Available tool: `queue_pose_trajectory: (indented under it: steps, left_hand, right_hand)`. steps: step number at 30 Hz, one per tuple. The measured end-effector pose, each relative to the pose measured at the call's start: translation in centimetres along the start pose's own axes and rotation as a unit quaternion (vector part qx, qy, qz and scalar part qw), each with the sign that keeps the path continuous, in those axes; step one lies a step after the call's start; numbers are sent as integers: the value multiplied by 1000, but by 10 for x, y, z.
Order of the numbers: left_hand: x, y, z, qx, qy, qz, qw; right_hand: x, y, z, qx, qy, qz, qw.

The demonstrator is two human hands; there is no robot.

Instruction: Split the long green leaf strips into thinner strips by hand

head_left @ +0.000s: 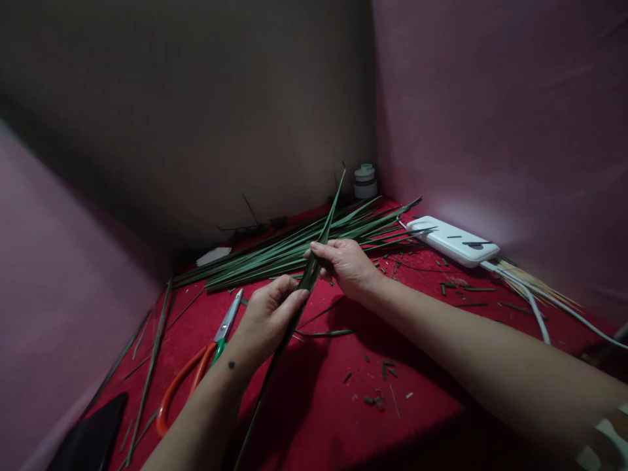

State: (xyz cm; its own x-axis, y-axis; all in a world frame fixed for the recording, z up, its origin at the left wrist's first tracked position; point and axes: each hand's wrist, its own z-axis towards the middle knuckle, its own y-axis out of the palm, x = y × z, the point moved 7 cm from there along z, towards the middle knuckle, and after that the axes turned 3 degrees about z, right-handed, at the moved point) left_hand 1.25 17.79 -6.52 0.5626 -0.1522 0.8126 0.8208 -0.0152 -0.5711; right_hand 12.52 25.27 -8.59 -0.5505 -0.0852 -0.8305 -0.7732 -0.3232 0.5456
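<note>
A long green leaf blade (330, 221) runs slantwise through both hands above the red cloth. My left hand (275, 311) is closed on its lower part, thumb laid along the leaf. Farther up, my right hand (343, 265) pinches the same leaf between thumb and fingers. The leaf's tip points up and away, and its tail hangs down toward me. Behind the hands lies a pile of green leaf strips (275, 255). Scissors (228, 320) with orange handles rest beside my left wrist, partly hidden by the forearm.
A white power bank (454, 241) with cables lies at the right, near some pale thin sticks (534, 281). A small white jar (365, 181) stands in the back corner. Leaf scraps (377, 400) litter the red cloth (417, 405). A dark flat object (93, 435) lies front left. Walls close in the sides.
</note>
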Motion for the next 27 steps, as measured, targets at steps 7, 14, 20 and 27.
queue_pose_trajectory:
  steps: [7, 14, 20, 27]
  left_hand:
    - [3, -3, -1, 3, 6, 13, 1000]
    - [1, 0, -2, -29, -11, -5, 1000]
    - [3, 0, -3, -46, -25, -10, 999]
    - [0, -3, -4, -53, -46, -28, 997]
  right_hand:
    - [-6, -12, 13, -7, -17, 3, 1000]
    - [-23, -27, 19, 37, -35, -2, 999]
    - [-35, -42, 24, 81, -47, 8, 996]
    - [-49, -58, 29, 108, -42, 23, 993]
